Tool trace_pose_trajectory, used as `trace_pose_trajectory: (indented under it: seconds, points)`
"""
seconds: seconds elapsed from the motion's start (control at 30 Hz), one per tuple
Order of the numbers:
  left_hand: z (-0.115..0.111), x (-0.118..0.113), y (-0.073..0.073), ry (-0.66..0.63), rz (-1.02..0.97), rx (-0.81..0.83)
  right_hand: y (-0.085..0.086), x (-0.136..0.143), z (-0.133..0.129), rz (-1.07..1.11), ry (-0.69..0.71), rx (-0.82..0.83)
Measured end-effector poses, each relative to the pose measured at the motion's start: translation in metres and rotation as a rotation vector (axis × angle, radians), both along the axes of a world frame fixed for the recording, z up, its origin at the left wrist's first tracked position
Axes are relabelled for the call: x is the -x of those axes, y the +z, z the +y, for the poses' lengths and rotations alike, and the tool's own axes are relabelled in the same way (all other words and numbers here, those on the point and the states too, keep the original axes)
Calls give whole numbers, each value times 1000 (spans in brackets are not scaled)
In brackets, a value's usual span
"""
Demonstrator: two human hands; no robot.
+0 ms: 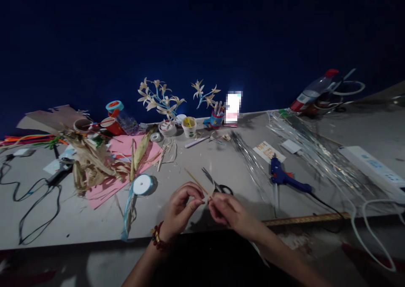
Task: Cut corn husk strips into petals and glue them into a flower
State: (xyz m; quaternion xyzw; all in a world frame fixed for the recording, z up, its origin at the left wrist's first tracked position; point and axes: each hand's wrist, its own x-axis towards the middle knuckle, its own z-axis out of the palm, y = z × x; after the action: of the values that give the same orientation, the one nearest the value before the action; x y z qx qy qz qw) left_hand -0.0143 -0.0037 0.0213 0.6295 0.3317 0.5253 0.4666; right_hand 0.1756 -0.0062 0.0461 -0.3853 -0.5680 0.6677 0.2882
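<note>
Two risks stand out: the thin, straw-coloured stick (196, 181) could roll or slip if the fingertip pinch slackens, and its free end, angling away past the left hand (182, 207), could snag the black-handled metal scissors (226, 189) lying just beyond the grip. The right hand (228, 210) pinches the stick's near end narrowly, fingers curled. The left thumb and forefinger curve nearly together just beside it; I can't tell whether they hold anything. The blue plastic glue gun (280, 175) lies right of the grip, the pale-blue ribbon spool (142, 184) left.
</note>
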Motion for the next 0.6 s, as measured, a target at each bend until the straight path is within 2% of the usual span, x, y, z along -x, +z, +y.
trace_pose_trajectory:
  seconds: [0.1,0.17,0.4,0.53,0.6]
  points:
    - [-1,0,-1,27,36,5,-3,5,-2,-163,-15,-141]
    - [-2,2,-1,35,73,-4,-5,7,-2,-141,3,-116]
    - [-3,8,-1,-11,82,-57,0,-1,3,314,119,416]
    - [-2,11,-2,-33,51,-22,5,-12,8,478,204,611]
    - [-2,11,-4,-45,32,-4,5,-14,9,531,243,647]
